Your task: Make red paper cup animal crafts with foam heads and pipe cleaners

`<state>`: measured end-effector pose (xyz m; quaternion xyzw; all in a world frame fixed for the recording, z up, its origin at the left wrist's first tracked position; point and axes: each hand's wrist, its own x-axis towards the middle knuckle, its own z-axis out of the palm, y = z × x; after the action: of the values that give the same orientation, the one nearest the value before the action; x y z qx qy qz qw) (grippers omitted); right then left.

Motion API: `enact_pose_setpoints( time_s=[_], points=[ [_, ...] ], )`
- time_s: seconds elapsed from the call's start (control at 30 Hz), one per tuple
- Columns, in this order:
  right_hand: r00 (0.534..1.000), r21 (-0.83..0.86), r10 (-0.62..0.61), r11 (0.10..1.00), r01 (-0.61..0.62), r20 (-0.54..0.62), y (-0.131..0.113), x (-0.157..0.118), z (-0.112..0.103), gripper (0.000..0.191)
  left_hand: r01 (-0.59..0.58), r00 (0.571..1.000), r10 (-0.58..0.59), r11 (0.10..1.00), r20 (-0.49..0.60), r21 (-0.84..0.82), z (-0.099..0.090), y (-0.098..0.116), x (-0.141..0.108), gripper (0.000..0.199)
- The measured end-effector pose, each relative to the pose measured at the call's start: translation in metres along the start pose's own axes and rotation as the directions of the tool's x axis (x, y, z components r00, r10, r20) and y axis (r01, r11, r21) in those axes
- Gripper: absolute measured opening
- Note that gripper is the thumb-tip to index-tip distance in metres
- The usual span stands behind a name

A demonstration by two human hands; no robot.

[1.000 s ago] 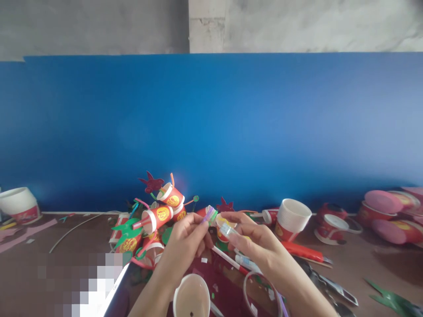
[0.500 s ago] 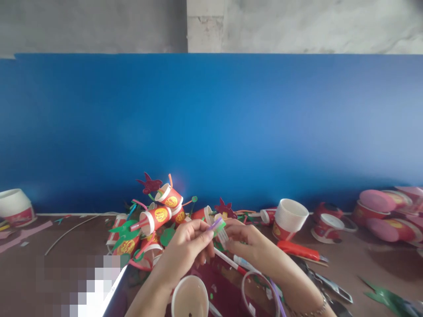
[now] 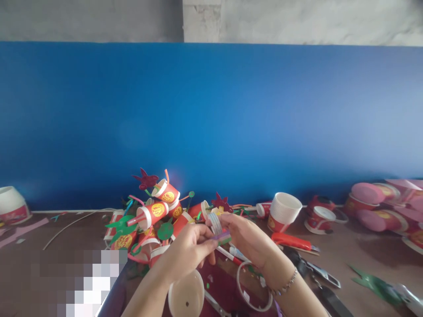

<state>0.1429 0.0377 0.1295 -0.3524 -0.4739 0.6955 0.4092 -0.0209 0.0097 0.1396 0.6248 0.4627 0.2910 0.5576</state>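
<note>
A blue board [image 3: 211, 123] stands along the far edge of the brown table [image 3: 357, 259], and everything sits in front of it. Left of centre before the board lies a heap of red paper cups [image 3: 155, 220] with green and maroon cut-outs sticking out. To the right of that heap stands a stack of white cups [image 3: 283, 210], and an orange knife [image 3: 291, 241] lies just in front of the stack. Nearer to me than the heap, an upturned white cup [image 3: 186, 296] rests below my wrists. My left hand [image 3: 188, 251] and right hand [image 3: 246, 235] are brought together just in front of the heap. My left fingertips pinch a small purple and green strip [image 3: 222, 237]. My right fingers close on a little roll of tape [image 3: 215, 222] touching that strip.
</note>
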Motion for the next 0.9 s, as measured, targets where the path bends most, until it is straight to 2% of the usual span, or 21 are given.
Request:
enact_pose_setpoints(
  time_s=[0.23, 0.3, 0.43, 0.57, 0.9],
  points=[
    [0.996, 0.006, -0.055, 0.998, 0.055, 0.069, -0.01, -0.011, 0.007, 0.022, 0.014, 1.0, -0.014, 0.996, -0.002, 0.091, 0.003, -0.004, 0.002, 0.016],
    [0.998, -0.036, -0.058, 0.998, 0.059, 0.029, -0.011, -0.014, 0.008, 0.025, 0.011, 1.0, -0.01, 0.993, -0.011, 0.118, 0.004, -0.002, 0.002, 0.017],
    [0.99, -0.224, -0.082, 0.973, 0.055, -0.114, -0.009, -0.016, 0.006, 0.035, 0.022, 1.0, -0.02, 0.991, -0.016, 0.129, 0.005, -0.002, 0.003, 0.016],
    [0.988, -0.327, -0.136, 0.939, 0.105, -0.075, -0.009, -0.017, 0.005, 0.031, -0.003, 1.0, 0.005, 0.99, -0.016, 0.139, 0.004, -0.005, 0.004, 0.018],
    [0.987, -0.282, -0.15, 0.951, 0.126, -0.064, -0.013, -0.021, 0.013, 0.03, -0.028, 0.997, 0.039, 0.987, -0.069, 0.159, 0.002, -0.005, 0.005, 0.017]
  ],
)
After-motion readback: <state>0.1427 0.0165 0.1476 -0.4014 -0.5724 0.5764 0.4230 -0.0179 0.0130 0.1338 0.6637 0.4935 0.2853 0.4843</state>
